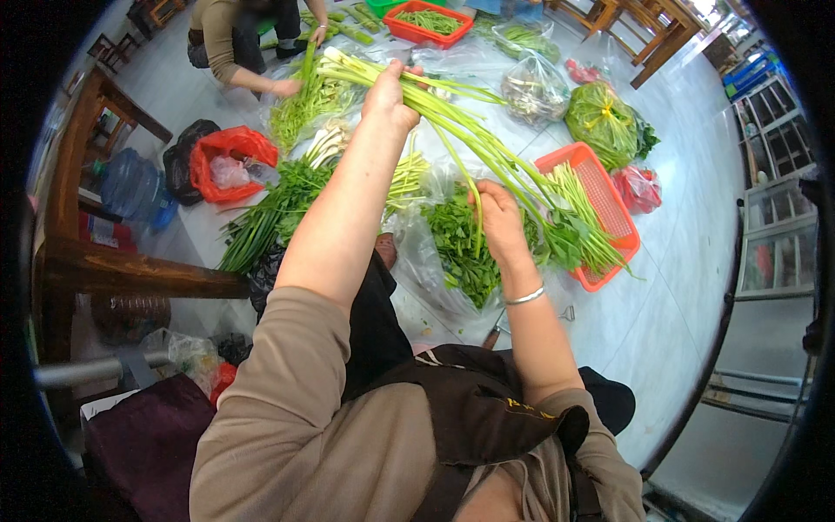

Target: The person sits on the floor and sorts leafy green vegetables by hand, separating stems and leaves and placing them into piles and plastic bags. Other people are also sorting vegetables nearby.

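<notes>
My left hand [393, 98] is closed around a bunch of long green celery stalks [450, 114] near their pale root ends. The stalks slant down to the right, and their leafy tips hang over an orange-red plastic basket [627, 230]. Between the fingers and thumb of my right hand [499, 218] is one thin stalk [472, 179] that bends down from the bunch. Under that hand lies a clear plastic bag [414, 251] full of loose green leaves [450, 241]. Inside the basket are trimmed thin stalks [577, 189].
Green onions [251, 241] and white-rooted stalks [329, 140] lie left of the bag. Opposite, a co-worker's hand [287, 88] is at a heap of greens. A knife handle [492, 338] and a peeler [567, 313] lie near my knees. A wooden table leg [143, 269] juts in from the left.
</notes>
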`<act>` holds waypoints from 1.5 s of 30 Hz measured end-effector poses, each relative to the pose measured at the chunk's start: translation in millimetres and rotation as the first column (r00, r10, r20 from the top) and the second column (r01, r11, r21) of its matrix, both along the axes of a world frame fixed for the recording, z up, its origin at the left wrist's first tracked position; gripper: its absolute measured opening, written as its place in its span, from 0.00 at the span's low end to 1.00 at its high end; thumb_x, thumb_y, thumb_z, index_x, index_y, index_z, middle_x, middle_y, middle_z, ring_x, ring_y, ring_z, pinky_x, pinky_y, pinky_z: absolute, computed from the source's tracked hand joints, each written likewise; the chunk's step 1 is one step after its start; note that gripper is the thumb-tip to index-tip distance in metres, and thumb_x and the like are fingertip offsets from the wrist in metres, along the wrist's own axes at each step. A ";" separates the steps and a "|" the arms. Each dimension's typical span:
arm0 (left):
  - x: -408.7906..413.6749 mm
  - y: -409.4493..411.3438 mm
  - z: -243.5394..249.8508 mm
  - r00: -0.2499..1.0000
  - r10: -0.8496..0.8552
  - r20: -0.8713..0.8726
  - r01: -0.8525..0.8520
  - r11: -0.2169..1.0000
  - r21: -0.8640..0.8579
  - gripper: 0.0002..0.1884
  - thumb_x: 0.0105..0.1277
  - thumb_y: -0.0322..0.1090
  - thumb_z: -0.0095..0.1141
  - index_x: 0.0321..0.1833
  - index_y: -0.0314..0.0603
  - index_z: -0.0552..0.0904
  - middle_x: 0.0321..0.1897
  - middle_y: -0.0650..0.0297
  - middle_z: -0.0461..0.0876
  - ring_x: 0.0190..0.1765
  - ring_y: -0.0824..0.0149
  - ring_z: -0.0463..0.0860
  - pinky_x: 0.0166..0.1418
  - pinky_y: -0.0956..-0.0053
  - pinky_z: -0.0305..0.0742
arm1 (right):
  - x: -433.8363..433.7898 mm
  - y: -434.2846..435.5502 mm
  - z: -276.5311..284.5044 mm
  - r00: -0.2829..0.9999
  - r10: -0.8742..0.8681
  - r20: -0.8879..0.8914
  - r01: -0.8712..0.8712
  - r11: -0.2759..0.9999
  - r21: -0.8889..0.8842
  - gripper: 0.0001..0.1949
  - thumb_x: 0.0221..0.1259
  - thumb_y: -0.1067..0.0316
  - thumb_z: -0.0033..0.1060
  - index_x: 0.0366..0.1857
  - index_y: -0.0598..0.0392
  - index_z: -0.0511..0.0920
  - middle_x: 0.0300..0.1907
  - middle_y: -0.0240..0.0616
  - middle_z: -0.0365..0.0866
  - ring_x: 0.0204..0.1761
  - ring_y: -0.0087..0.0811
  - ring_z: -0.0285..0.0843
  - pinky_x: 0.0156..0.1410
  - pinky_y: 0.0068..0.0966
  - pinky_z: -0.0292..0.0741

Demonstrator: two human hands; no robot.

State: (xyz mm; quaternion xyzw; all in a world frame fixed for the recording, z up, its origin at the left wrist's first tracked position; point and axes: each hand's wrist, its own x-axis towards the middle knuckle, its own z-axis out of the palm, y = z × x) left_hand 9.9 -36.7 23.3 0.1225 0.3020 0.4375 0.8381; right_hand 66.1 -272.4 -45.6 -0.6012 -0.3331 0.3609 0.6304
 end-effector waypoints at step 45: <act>-19.9 22.4 -2.1 0.990 0.127 -0.066 -0.115 0.981 0.157 0.07 0.72 0.37 0.46 0.44 0.42 0.71 0.36 0.57 0.79 0.38 0.64 0.79 0.36 0.67 0.76 | 10.8 -95.8 -29.1 0.763 -0.288 0.579 0.296 0.952 0.083 0.08 0.56 0.75 0.43 0.31 0.54 0.77 0.27 0.41 0.75 0.31 0.38 0.75 0.40 0.27 0.71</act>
